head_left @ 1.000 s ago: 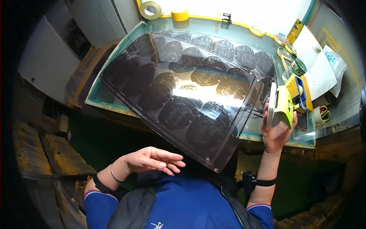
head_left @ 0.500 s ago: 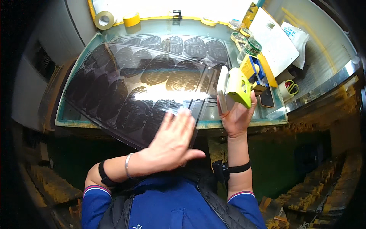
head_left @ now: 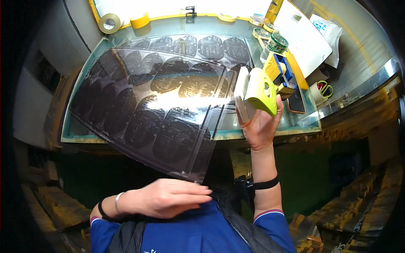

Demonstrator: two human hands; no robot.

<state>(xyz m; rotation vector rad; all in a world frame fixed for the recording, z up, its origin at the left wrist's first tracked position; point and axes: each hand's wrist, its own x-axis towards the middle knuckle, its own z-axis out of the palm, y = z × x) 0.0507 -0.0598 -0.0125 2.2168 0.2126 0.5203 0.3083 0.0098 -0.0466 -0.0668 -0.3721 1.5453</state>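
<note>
My right hand (head_left: pixel 259 128) grips a lime-green and white hole punch (head_left: pixel 259 92), held up on its side at the right of the glass-topped light table (head_left: pixel 236 134). A large dark printed film sheet (head_left: pixel 143 126) lies slanted across the glass, its clear near corner hanging over the front edge. Another printed film (head_left: pixel 211 45) shows from beneath it at the back. My left hand (head_left: pixel 168 197) hovers in front of my body, just below that near corner, fingers stretched out and nothing in them. Whether the punch touches the film cannot be made out.
Along the back stand a beige tape roll (head_left: pixel 110 23) and yellow tape rolls (head_left: pixel 140 21). Right of the punch are green tape rolls (head_left: pixel 278 42), a blue and yellow tape dispenser (head_left: pixel 280 74), a phone (head_left: pixel 296 102) and a cup (head_left: pixel 316 93) with green-handled scissors (head_left: pixel 325 89).
My left hand has come off the film and drawn back toward my body, uncovering the near corner. My right hand still holds the punch, turned and shifted slightly left.
</note>
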